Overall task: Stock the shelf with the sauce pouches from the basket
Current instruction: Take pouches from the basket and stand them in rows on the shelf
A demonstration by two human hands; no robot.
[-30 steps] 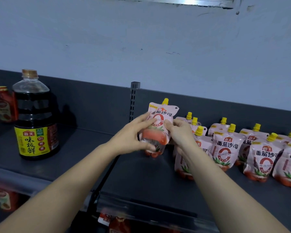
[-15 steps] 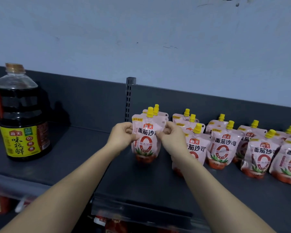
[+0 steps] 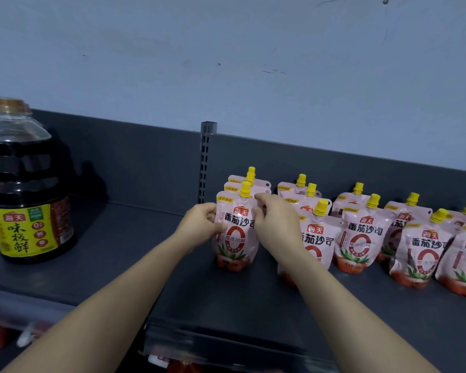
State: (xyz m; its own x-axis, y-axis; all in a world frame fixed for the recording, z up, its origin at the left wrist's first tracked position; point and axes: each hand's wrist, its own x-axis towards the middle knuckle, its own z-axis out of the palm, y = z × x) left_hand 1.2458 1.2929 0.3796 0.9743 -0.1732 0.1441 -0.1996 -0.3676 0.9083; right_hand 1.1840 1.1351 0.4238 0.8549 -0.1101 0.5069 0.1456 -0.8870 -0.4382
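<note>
Grey shelf (image 3: 119, 254), upright pink yellow-capped sauce pouch (image 3: 236, 238) in the pinching grip of left hand (image 3: 201, 224) and right hand (image 3: 277, 224).

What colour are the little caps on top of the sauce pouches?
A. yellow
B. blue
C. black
A: the cap on the pouch held by the left hand and the right hand is yellow, and so are the caps on the other pouches.
</note>
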